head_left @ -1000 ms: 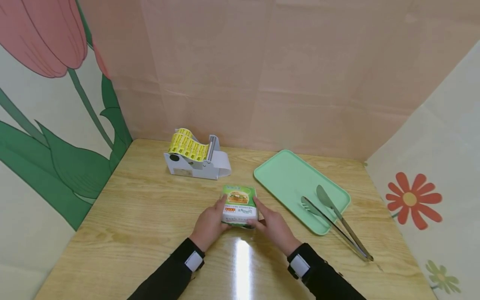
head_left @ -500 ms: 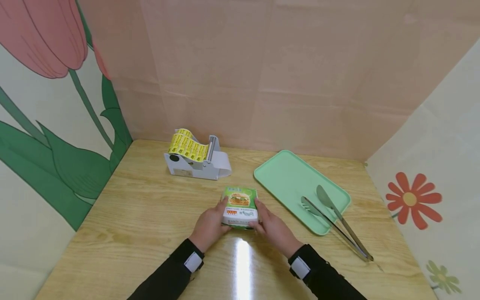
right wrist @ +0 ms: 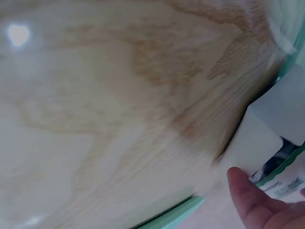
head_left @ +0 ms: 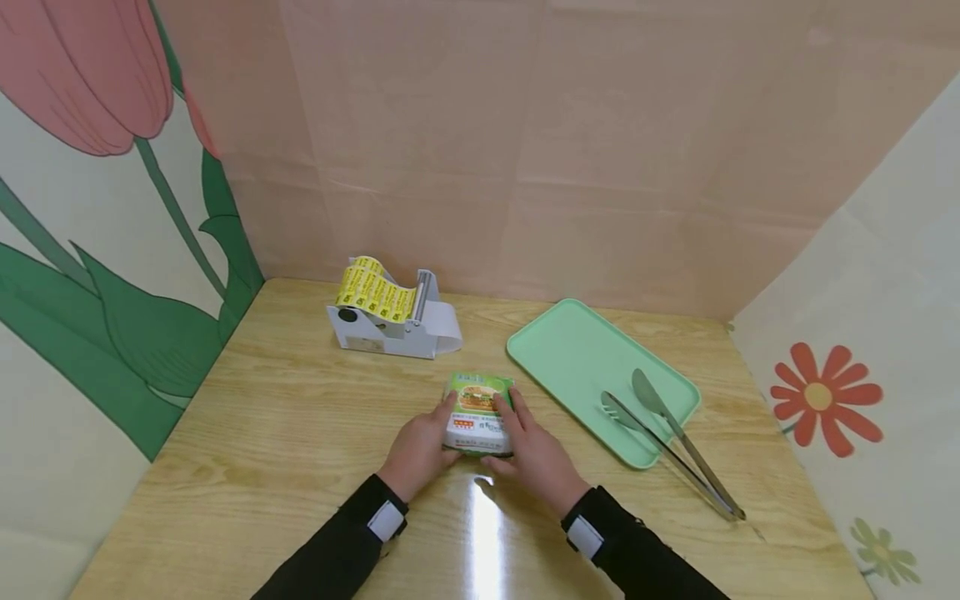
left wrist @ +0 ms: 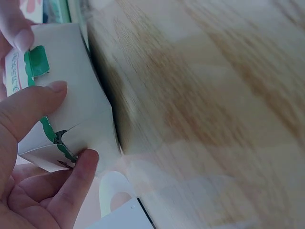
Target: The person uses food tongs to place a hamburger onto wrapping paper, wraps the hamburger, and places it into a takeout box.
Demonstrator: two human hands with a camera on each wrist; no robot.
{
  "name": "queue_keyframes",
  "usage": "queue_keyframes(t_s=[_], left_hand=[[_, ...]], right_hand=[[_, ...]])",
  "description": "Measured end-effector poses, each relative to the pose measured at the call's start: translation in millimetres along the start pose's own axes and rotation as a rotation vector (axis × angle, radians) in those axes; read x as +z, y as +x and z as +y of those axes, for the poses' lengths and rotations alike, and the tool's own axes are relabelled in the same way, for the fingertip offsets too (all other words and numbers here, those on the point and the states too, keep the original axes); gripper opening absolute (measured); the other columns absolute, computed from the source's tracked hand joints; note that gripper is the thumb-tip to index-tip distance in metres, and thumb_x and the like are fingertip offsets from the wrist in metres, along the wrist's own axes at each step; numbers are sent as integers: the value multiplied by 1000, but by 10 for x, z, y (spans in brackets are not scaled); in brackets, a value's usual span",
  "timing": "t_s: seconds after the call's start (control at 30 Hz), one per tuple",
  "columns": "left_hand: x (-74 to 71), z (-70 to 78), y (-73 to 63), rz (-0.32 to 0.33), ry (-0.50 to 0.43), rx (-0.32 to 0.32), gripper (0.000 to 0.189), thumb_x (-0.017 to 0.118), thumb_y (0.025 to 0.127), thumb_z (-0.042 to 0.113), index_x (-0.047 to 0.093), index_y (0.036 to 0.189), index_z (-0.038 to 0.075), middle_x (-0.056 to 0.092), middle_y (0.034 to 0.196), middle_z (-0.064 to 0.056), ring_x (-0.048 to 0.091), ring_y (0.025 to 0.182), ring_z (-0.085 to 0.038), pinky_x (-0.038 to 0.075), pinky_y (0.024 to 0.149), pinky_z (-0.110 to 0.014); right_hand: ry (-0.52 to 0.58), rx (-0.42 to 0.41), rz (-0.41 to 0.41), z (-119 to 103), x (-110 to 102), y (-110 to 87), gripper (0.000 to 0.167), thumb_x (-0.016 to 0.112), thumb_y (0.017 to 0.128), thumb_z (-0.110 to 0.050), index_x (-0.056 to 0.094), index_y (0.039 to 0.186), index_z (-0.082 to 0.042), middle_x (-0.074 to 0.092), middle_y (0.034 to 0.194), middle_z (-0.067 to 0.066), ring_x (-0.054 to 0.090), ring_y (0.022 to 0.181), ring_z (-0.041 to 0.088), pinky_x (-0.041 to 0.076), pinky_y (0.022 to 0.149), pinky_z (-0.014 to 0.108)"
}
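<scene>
In the head view, a green-and-white burger box (head_left: 480,414) with a printed burger picture sits between both hands on the wooden table. My left hand (head_left: 417,451) grips its left side; the left wrist view shows the thumb on the white front wall and a finger on the side wall. A green tab (left wrist: 39,60) lies at the front wall's upper edge. My right hand (head_left: 537,454) rests its fairly straight fingers on the box's right part, over the printed top. Its thumb is near the lower front edge. The right wrist view has one fingertip touching a side wall.
Behind the box stands a grey label dispenser (head_left: 390,329) with a yellow label roll (head_left: 375,292). To the right lies a mint-green tray (head_left: 566,354), with metal tongs (head_left: 693,446) across its near edge and onto the table. A papered wall (head_left: 487,150) borders the table's back.
My right hand has shifted left from the box's right side, so its fingers now lie over the printed top. The left hand keeps its grip, and the box has barely moved.
</scene>
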State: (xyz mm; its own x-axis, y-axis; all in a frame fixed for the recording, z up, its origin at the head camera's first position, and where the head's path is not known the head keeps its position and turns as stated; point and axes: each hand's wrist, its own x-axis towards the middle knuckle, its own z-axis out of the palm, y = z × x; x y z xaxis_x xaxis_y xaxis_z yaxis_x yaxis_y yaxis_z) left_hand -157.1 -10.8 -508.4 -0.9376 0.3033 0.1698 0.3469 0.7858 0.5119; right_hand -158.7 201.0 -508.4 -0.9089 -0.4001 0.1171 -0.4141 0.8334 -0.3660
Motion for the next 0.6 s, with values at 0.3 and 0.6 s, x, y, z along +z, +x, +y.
queue_keyframes(t_s=[0.3,0.6], left_hand=[[-4,-16,-9,0,-63,-2,91,87,74,12,37,148,-3,55,135,-25,59,118,-36,48,99,-44],[-5,-12,-28,12,-63,-6,91,85,73,2,36,150,-1,56,132,-27,62,111,-38,51,93,-44]], right_hand=[[-28,22,-8,-83,5,39,85,80,83,-36,37,151,-6,20,159,26,63,71,22,54,61,35],[-37,16,17,-115,10,54,84,80,83,-32,38,150,-2,22,157,28,61,66,20,54,58,33]])
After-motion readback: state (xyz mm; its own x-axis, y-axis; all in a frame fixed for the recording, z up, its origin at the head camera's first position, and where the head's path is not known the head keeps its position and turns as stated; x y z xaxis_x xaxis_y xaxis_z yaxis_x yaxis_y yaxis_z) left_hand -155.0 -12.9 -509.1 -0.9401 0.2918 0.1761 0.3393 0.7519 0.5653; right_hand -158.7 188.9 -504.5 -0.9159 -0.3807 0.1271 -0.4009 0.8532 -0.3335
